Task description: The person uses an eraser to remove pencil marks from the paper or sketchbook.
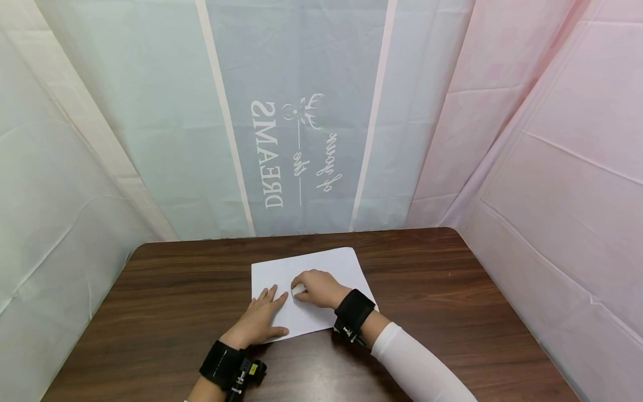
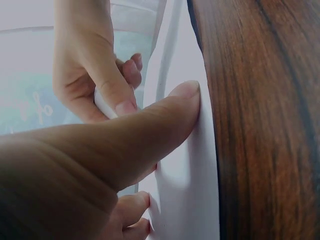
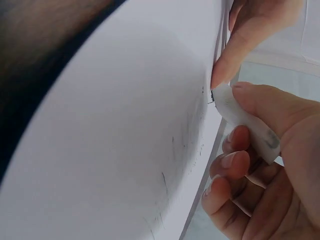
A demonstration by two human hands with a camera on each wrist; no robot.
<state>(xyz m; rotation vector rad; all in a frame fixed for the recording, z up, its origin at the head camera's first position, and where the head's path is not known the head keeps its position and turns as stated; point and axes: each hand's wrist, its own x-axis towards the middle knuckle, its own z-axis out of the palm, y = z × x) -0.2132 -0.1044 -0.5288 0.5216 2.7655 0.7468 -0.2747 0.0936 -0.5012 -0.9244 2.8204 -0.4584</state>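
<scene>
Pale cloth hangings (image 1: 311,50) stand behind and at both sides; white lettering (image 1: 268,154) on the middle panel. Below, a brown wood-grained worktop (image 1: 166,301). On it, one white sheet of paper (image 1: 311,262), lying slightly askew. Left hand (image 1: 256,325) rests flat on the sheet's left part, fingers spread and straight, gripping nothing. Right hand (image 1: 321,288), over the sheet and just beside the left, pinches an eraser (image 3: 235,112) between thumb and curled fingers. Eraser: white, slightly curved, grey smudge toward one end; the other end meets the paper at a short black mark. Smallest: thin dark strokes (image 3: 164,183) and grey smears across the paper.
</scene>
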